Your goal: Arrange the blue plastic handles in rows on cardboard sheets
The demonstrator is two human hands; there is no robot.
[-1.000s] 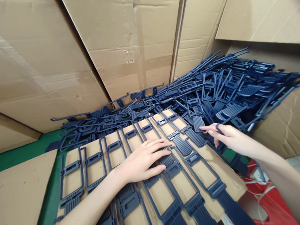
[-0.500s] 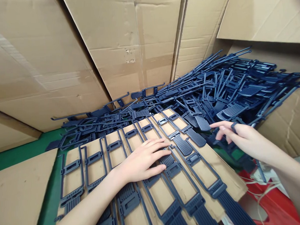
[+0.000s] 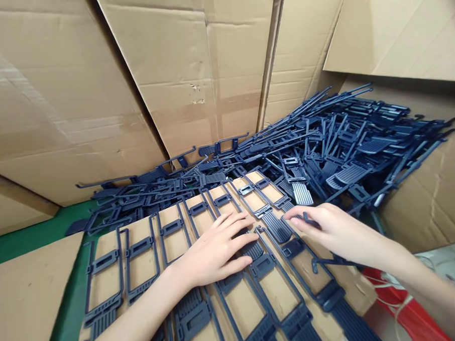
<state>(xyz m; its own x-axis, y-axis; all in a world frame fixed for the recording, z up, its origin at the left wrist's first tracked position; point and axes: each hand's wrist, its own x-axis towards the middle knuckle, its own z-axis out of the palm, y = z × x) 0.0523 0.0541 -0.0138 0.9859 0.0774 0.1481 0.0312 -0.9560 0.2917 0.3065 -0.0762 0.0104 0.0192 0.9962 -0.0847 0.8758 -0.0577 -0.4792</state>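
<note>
My left hand [image 3: 225, 248] lies flat, fingers spread, on dark blue plastic frames laid out in rows on a cardboard surface [image 3: 261, 292]. Each frame has a slotted crossbar and a ribbed paddle; one such ribbed paddle [image 3: 277, 227] lies just right of my left fingertips. My right hand [image 3: 324, 224] is closed round a dark plastic frame piece [image 3: 331, 261], whose hooked end pokes out below the palm. Another bit of dark plastic shows at its fingers. The rest of that piece is hidden by the hand. It hovers over the right edge of the rows.
A large heap of loose dark frames [image 3: 347, 145] lies behind and to the right. Tall cardboard boxes [image 3: 178, 67] wall off the back. A red plastic object [image 3: 414, 303] with pale string is at lower right. Green floor [image 3: 62, 273] shows at left beside a cardboard flap [image 3: 25, 295].
My right hand has moved left and slightly down from the heap's edge to over the laid-out rows, carrying the frame piece. My left hand stays nearly in place.
</note>
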